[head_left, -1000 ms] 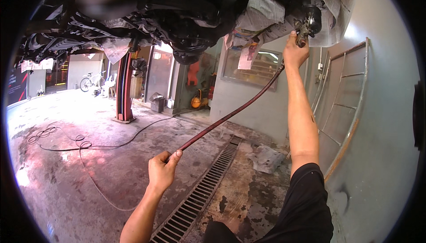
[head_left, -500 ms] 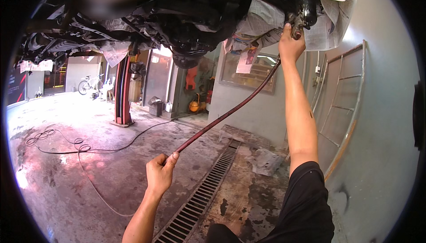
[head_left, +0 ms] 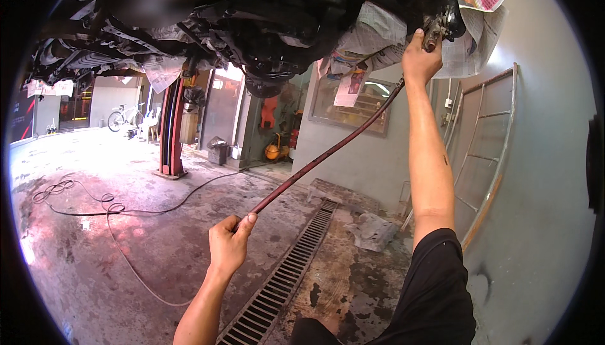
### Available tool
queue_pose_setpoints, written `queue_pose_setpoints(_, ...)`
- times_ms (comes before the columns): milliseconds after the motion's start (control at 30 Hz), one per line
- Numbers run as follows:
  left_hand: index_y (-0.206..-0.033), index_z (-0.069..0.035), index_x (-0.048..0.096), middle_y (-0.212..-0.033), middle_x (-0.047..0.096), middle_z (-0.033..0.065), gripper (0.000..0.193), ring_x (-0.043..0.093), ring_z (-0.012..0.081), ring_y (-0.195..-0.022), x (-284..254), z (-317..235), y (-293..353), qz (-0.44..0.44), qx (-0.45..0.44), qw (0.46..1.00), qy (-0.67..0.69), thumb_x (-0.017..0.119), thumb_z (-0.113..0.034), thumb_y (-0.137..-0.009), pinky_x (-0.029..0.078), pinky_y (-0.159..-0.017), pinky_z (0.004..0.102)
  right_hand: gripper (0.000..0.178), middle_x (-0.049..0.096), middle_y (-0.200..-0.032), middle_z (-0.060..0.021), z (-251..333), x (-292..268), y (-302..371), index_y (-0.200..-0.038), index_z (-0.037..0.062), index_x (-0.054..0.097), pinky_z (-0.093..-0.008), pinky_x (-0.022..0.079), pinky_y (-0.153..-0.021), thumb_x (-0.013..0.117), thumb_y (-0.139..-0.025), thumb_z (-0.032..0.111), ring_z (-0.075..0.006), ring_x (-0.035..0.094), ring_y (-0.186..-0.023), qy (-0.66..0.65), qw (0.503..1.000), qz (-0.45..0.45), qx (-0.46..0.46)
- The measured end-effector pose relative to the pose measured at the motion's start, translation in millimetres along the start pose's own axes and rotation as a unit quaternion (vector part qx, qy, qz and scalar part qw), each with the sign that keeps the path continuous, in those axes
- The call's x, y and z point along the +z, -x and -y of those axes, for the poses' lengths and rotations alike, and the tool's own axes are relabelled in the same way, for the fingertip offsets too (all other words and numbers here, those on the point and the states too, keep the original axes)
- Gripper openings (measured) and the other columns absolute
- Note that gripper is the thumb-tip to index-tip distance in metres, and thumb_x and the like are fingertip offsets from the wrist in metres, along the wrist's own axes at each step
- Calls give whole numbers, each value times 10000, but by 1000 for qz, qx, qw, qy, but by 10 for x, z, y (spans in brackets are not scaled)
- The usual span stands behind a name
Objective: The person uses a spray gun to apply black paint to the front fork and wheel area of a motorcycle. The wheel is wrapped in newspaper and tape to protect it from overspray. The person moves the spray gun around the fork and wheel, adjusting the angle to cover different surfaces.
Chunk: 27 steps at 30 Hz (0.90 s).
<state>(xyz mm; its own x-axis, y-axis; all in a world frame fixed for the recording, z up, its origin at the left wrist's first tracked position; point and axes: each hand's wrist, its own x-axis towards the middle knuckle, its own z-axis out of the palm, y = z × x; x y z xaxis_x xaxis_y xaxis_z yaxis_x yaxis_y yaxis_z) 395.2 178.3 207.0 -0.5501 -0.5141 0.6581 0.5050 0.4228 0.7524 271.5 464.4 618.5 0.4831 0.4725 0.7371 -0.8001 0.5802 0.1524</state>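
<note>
Overhead is the dark underside of a raised vehicle [head_left: 271, 42]. My right hand [head_left: 421, 62] reaches high at the right, its fingers wrapped round a metal spray gun [head_left: 433, 31]. A glossy black rounded part [head_left: 450, 17] shows just behind the gun; I cannot tell whether it belongs to it. From below that hand a dark red hose [head_left: 328, 153] slopes down to my left hand [head_left: 228, 244], which is closed on it at waist height. Sheets of newspaper [head_left: 378, 35] hang from the vehicle beside the gun.
A slotted floor drain [head_left: 287, 275] runs through the stained concrete. A thin hose [head_left: 151, 209] lies looped at left, near a red lift post [head_left: 171, 130]. A metal frame with rungs [head_left: 495, 137] leans on the right wall. A crumpled sheet [head_left: 373, 230] lies by the drain.
My right hand and the spray gun have moved slightly right and down in the view. My left hand keeps its hold on the hose, nearly unmoved.
</note>
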Motion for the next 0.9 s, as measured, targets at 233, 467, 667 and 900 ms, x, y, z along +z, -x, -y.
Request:
queue_pose_setpoints(233,-662,39,564,-538,446,57,613,392,112,-554,26,-11,12,0,1,1000,8,764,-475,-929,359,-491,355,536,736,-1063,-262,-68,-11,-65,-1337,-49,615,-465,525,-910,680,-930,292,-446,702,-1011,46,998,35,21)
queue_pose_setpoints(467,-664,9,577,-590,523,3,585,438,69,-583,-25,3,32,21,-16,999,-20,732,-471,-962,358,-513,300,534,738,-1088,-250,-117,-109,-8,-1355,-12,620,-478,510,-940,673,-927,304,-436,694,-1050,103,986,103,77)
queue_pose_setpoints(667,-662,15,578,-585,514,0,579,432,69,-581,-46,14,26,15,-12,999,-27,737,-455,-962,355,-507,303,554,739,-1080,-252,-44,-19,-55,-1385,13,607,-498,496,-971,660,-925,317,-452,692,-1042,137,985,99,31)
queue_pose_setpoints(900,-680,22,599,-567,483,1,568,413,78,-568,-98,110,165,13,-13,999,26,745,-452,-956,345,-493,311,574,741,-1096,-241,144,108,-28,-1395,27,602,-509,481,-986,648,-926,354,-452,683,-1062,152,984,91,14)
